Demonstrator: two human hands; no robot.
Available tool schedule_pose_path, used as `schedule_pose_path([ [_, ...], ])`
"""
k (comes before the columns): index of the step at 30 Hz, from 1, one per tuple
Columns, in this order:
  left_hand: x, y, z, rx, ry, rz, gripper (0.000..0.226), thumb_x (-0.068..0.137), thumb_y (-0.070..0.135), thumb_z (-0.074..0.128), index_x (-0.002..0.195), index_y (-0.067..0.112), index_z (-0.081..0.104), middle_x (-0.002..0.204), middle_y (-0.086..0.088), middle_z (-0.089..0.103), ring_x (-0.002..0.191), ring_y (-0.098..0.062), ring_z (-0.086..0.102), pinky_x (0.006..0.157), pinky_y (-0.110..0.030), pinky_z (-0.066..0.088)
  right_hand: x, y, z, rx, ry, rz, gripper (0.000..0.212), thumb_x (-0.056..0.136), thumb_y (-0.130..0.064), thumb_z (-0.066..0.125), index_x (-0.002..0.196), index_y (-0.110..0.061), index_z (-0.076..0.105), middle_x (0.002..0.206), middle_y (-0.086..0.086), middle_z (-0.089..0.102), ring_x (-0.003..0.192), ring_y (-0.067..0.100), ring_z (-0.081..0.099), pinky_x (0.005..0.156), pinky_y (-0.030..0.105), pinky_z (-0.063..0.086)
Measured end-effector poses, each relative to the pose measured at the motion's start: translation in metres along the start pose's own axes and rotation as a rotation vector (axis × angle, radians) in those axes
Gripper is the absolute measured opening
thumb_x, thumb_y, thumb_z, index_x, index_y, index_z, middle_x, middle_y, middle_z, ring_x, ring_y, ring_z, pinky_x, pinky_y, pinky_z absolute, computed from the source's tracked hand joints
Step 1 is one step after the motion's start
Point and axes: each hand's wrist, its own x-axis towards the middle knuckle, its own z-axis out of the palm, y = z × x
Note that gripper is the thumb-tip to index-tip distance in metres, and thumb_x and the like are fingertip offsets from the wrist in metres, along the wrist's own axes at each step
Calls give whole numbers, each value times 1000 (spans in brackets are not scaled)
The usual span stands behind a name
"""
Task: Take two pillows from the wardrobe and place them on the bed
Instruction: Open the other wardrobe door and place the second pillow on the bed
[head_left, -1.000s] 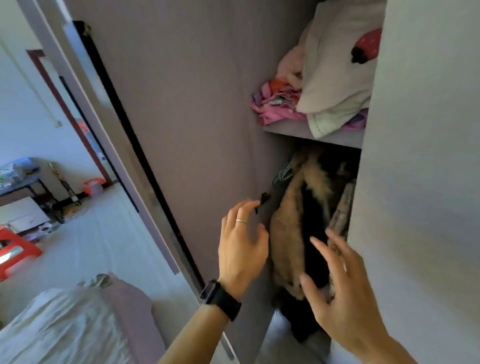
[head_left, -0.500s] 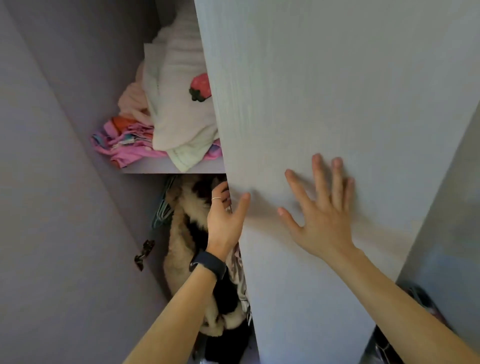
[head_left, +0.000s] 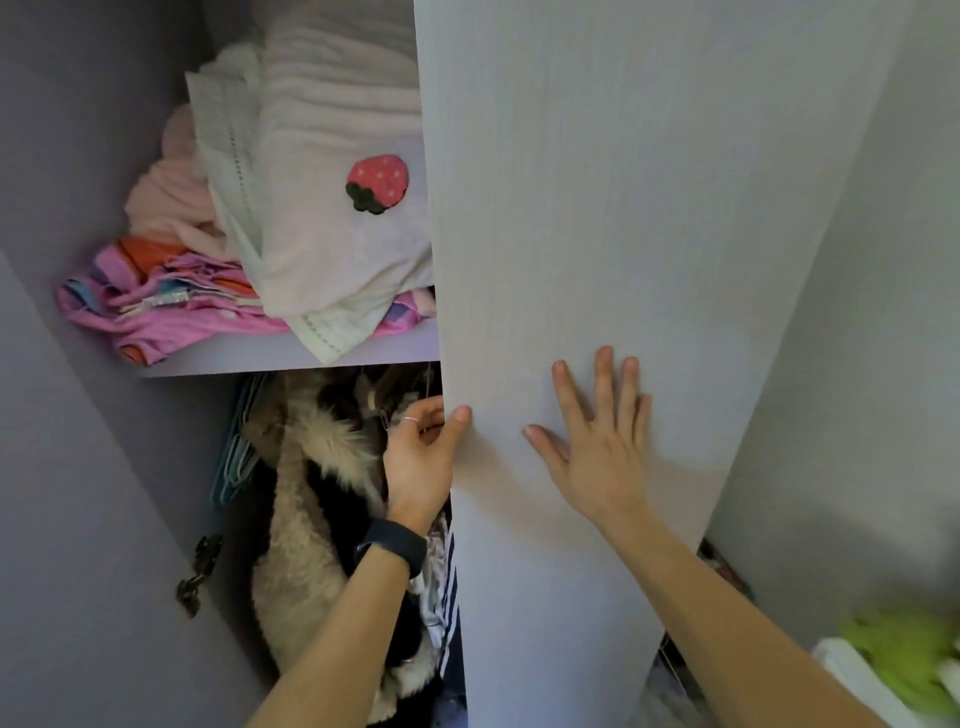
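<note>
A white pillow (head_left: 332, 228) with a strawberry patch lies on the wardrobe's upper shelf (head_left: 291, 353), on top of pink folded clothes (head_left: 171, 306). More white bedding is stacked above it. The pale wardrobe door (head_left: 597, 208) covers the right part of the shelf. My left hand (head_left: 421, 457) grips the door's left edge, thumb on the front and fingers behind. My right hand (head_left: 597, 441) lies flat on the door's front with fingers spread. Both hands are below the shelf level.
Under the shelf hang a furry beige and black coat (head_left: 311, 493) and striped clothes (head_left: 441, 587). The other door (head_left: 67, 467) stands open at the left with a hinge (head_left: 200, 566). A green and white item (head_left: 904, 670) shows at the lower right.
The view swung right from the room and bed to the wardrobe. My left hand took hold of the right door's edge and my right hand came flat against its front.
</note>
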Motion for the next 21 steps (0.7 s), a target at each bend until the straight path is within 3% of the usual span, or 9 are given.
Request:
schedule_pose_path([
  [5, -30, 12, -21, -1, -77, -26, 26, 73, 49, 84, 92, 33, 74, 89, 4, 76, 88, -12, 73, 92, -42, 57, -38, -13, -19, 171, -69, 82, 72, 100, -50, 47, 159, -32, 8, 168, 9, -6, 153, 34, -9, 120, 58, 21],
  [8, -66, 29, -33, -151, -190, -71, 37, 73, 45, 80, 97, 17, 78, 90, -10, 78, 92, -27, 74, 90, -46, 59, -72, -21, -44, 366, -141, 141, 76, 99, -48, 52, 159, -34, 7, 167, -1, -14, 154, 23, -13, 122, 49, 18],
  [11, -106, 40, -34, -269, -343, -83, 43, 79, 38, 71, 100, 0, 75, 94, -20, 76, 92, -40, 72, 84, -46, 60, -105, -32, -86, 507, -211, 258, 82, 91, -63, 50, 154, -51, -2, 166, -15, -14, 151, 3, -6, 117, 32, 16],
  [13, -129, 43, -28, -305, -468, -90, 38, 80, 35, 72, 95, 1, 76, 93, -22, 75, 90, -39, 73, 81, -46, 61, -131, -37, -116, 568, -224, 308, 78, 87, -73, 44, 150, -59, 0, 166, -19, -3, 147, -9, 2, 115, 24, 18],
  [15, -149, 45, -15, -343, -591, -97, 33, 80, 30, 71, 94, 1, 76, 91, -21, 76, 83, -29, 75, 73, -35, 60, -163, -38, -142, 670, -198, 357, 73, 88, -74, 43, 151, -57, 11, 164, -16, 18, 149, -1, 18, 115, 27, 32],
  [18, -172, 48, 9, -374, -773, -64, 28, 84, 23, 66, 101, 2, 75, 93, -12, 78, 87, -20, 75, 78, -25, 56, -209, -35, -174, 800, -127, 439, 66, 95, -58, 50, 154, -35, 30, 155, -4, 44, 142, 17, 43, 102, 34, 51],
  [21, -190, 44, 34, -303, -895, 139, 27, 90, 16, 70, 116, 9, 72, 113, -4, 74, 109, -19, 69, 95, -34, 54, -234, -33, -199, 760, -32, 527, 57, 96, -34, 59, 150, -36, 40, 144, -18, 54, 131, 7, 53, 94, 23, 53],
])
